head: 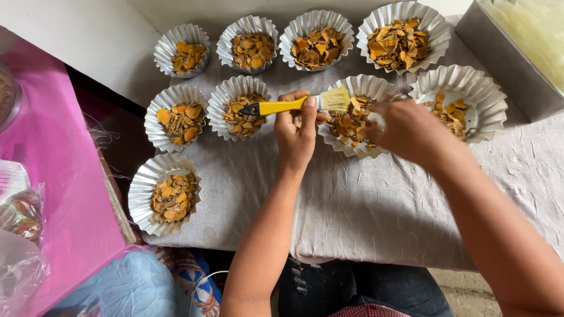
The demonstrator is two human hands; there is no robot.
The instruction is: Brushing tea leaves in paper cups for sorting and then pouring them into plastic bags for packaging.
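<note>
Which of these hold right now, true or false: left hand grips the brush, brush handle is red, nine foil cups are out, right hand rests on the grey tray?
1. The left hand grips the brush: true.
2. The brush handle is red: false, it is yellow.
3. Nine foil cups are out: true, all holding orange-brown chips.
4. The right hand rests on the grey tray: false, it is over the middle foil cup.

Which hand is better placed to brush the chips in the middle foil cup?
Left, probably. The left hand grips the yellow-handled brush, its bristles already at the rim of the middle foil cup. The right hand rests over that cup, holding no brush.
</note>
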